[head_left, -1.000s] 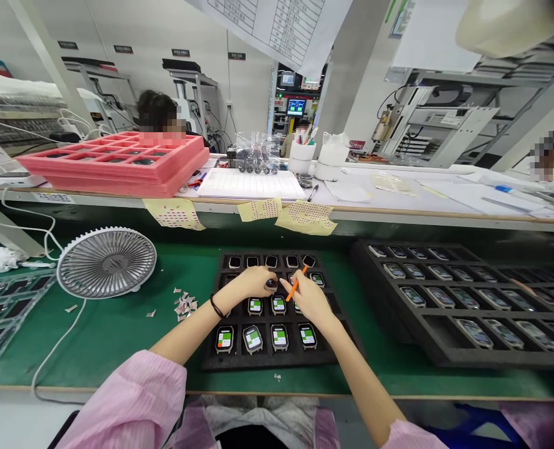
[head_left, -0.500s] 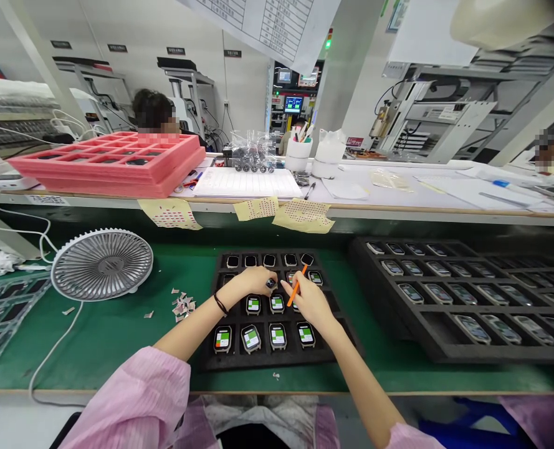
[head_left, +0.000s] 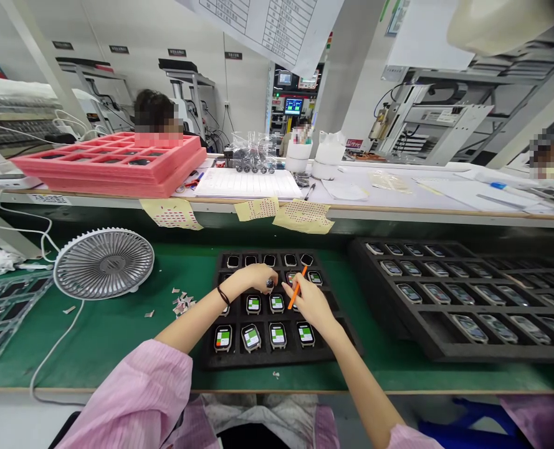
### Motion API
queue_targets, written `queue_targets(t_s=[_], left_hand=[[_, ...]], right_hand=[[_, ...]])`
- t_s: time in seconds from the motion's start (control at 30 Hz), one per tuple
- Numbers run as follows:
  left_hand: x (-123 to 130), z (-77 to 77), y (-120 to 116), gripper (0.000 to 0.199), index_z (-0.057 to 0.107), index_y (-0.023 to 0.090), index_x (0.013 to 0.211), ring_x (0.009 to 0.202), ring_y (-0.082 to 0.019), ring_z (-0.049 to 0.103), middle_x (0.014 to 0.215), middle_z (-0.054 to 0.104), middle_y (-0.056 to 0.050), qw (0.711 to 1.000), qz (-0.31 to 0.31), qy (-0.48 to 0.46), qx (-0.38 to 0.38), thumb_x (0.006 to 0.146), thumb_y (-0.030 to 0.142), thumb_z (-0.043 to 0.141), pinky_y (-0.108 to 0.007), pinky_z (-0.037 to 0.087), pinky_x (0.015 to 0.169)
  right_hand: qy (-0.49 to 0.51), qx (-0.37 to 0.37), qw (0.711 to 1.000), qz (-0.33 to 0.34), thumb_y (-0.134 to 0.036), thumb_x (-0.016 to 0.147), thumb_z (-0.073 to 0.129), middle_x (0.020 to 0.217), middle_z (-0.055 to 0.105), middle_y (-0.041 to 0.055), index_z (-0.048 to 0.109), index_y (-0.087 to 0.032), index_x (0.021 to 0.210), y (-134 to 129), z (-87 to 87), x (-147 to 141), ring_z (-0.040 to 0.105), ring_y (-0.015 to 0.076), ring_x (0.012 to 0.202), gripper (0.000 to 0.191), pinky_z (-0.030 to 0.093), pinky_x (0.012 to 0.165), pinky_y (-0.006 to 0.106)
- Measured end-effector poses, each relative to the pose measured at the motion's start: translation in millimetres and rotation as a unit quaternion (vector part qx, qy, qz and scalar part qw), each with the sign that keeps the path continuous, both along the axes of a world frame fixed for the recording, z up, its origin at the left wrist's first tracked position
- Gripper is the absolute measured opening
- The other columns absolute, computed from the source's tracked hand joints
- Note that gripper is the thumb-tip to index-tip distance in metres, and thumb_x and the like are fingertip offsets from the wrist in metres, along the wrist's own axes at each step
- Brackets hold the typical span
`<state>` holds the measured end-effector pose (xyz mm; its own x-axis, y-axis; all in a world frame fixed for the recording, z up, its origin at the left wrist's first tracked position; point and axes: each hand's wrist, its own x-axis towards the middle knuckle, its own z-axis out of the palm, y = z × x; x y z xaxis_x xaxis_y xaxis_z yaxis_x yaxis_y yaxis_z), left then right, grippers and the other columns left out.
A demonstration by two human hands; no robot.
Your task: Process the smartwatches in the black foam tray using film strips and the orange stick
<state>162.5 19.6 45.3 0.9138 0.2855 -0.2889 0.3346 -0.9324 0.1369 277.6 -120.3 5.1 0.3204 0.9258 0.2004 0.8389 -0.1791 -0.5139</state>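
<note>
Over the middle of a black foam tray, my left hand is closed on a smartwatch body, tilted and partly covered by the fingers. My right hand grips a thin orange stick like a pen, just right of that watch, its forefinger pointing towards it. Strapless watches fill many of the tray's compartments. In the nearest row, a watch shows a green and white screen, as do its neighbours; the back row has a dark-screened watch. My hands hide part of the middle rows.
A round fan lies left, near a pile of small paper scraps. Clear plastic trays are at the far left. Stacked black trays of watches stand right. Pink foam trays sit on the shelf behind; a person is beyond.
My left hand has shifted very slightly, still holding the watch. The orange stick in my right hand has dipped a touch lower. The trays have stayed in place.
</note>
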Motion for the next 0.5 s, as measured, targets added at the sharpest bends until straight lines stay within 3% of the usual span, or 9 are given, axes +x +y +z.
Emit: queue_targets(t_s=[0.17,0.3,0.4,0.5], left_hand=[[9.2,-5.3,5.7,0.046,0.067,0.02,0.103,0.089,-0.026,0.066,0.1,0.072,-0.007,1.0,0.006,0.009,0.006,0.058,0.018,0.078,-0.028,0.049,0.067],[-1.9,-11.1,8.1,0.044,0.065,0.023,0.103,0.09,-0.025,0.066,0.098,0.072,-0.004,1.0,0.014,-0.021,0.006,0.061,0.027,0.078,-0.028,0.049,0.071],[-22.0,-20.8,6.2,0.047,0.061,0.024,0.111,0.097,-0.024,0.065,0.106,0.07,-0.003,0.993,0.047,-0.109,-0.023,0.067,0.031,0.076,-0.028,0.049,0.079],[-43.6,-34.1,-3.3,0.051,0.056,0.022,0.118,0.103,-0.022,0.063,0.117,0.066,-0.004,0.957,0.103,-0.253,-0.094,0.07,0.029,0.074,-0.028,0.049,0.085]], right_hand=[[0.025,0.011,1.0,-0.002,-0.046,0.092,0.036,0.065,0.056,-0.0006,0.038,-0.024,0.07,-4.9,5.4,0.0,0.055,0.0175,0.058,0.031,0.035,0.054,0.025],[0.114,0.056,0.992,0.01,-0.049,0.095,0.03,0.065,0.058,0.0004,0.046,-0.023,0.073,-10.3,5.4,2.0,0.058,0.0172,0.061,0.037,0.041,0.06,0.026],[0.196,0.122,0.972,0.038,-0.05,0.095,0.028,0.075,0.061,0.0031,0.055,-0.022,0.086,-12.3,2.0,2.1,0.059,0.0174,0.069,0.041,0.046,0.066,0.028],[0.284,0.179,0.938,0.082,-0.05,0.095,0.03,0.077,0.061,0.0037,0.059,-0.02,0.091,-13.2,0.8,-2.9,0.059,0.0161,0.066,0.042,0.047,0.058,0.027]])
